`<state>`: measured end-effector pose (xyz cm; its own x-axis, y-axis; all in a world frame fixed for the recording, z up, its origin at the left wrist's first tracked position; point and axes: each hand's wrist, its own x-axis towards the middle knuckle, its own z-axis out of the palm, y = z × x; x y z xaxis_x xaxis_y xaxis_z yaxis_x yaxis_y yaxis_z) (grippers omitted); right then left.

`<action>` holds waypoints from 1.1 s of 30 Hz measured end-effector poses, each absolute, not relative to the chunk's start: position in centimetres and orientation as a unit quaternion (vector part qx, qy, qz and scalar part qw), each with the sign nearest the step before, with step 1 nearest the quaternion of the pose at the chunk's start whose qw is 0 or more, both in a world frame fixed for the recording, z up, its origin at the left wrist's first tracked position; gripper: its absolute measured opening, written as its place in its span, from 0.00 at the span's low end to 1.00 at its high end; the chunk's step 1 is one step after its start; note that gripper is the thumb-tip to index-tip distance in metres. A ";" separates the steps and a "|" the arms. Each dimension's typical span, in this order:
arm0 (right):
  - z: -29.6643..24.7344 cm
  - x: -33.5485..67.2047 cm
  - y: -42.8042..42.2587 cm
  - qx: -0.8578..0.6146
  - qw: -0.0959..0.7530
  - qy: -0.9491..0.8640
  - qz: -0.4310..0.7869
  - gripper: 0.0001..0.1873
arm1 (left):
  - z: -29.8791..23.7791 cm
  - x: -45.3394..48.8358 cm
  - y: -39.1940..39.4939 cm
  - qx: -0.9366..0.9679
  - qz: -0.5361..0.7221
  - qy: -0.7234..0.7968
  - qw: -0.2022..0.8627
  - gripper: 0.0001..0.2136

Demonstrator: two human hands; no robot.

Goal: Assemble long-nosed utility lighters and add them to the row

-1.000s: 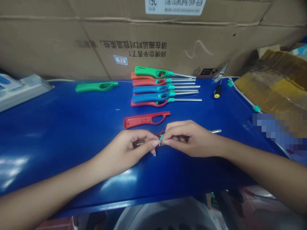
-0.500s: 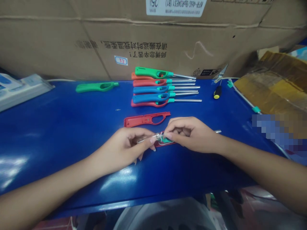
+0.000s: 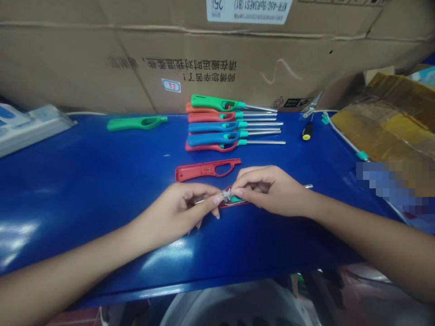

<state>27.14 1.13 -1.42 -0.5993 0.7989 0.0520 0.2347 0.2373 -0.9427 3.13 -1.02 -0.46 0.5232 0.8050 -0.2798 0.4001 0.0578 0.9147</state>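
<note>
My left hand [image 3: 185, 206] is closed on a clear lighter fuel tank [image 3: 225, 195], gripping it between thumb and fingers; most of the tank is hidden. At the tank's right end, the fingertips of my right hand [image 3: 272, 189] pinch together on something too small to make out. Under both hands lies a red lighter shell half [image 3: 222, 205], with a teal part [image 3: 237, 199] and a thin white wire showing in it. A metal tube tip [image 3: 308, 186] pokes out beyond my right wrist. Another red shell half [image 3: 190, 172], inner side up, lies just behind my hands.
Several lighters [image 3: 214, 139] in red, blue and green are stacked farther back. A green lighter shell [image 3: 132, 123] lies to their left, a black-and-yellow screwdriver [image 3: 307, 131] to their right. A large cardboard box [image 3: 136, 50] stands behind the blue table [image 3: 102, 181]; a taped box [image 3: 370, 122] is at right.
Both hands stay at nearly the same spot. The clear fuel tank has shifted very slightly to the right between the fingers.
</note>
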 end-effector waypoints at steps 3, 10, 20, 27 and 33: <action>-1.4 27.1 1.1 -0.351 0.280 -0.735 0.509 0.09 | -0.5 3.2 -1.0 0.659 0.183 0.456 0.569 0.16; -1.6 27.2 0.9 -0.350 0.279 -0.748 0.490 0.09 | -0.4 3.4 -1.2 0.651 0.195 0.456 0.574 0.14; -1.4 26.8 0.8 -0.355 0.282 -0.730 0.511 0.08 | -0.5 3.6 -1.2 0.651 0.209 0.452 0.573 0.13; -1.4 26.9 0.7 -0.393 0.273 -0.671 0.567 0.10 | -0.2 3.7 -1.2 0.642 0.214 0.447 0.584 0.13; -1.5 27.0 0.7 -0.401 0.267 -0.663 0.573 0.11 | -0.1 3.7 -1.1 0.638 0.213 0.446 0.590 0.12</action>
<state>26.96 0.74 -1.50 -0.5361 0.8377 -0.1045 0.2244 0.0221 -0.9742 3.66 -1.07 -0.05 0.5108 0.8211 -0.2548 0.3180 0.0949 0.9433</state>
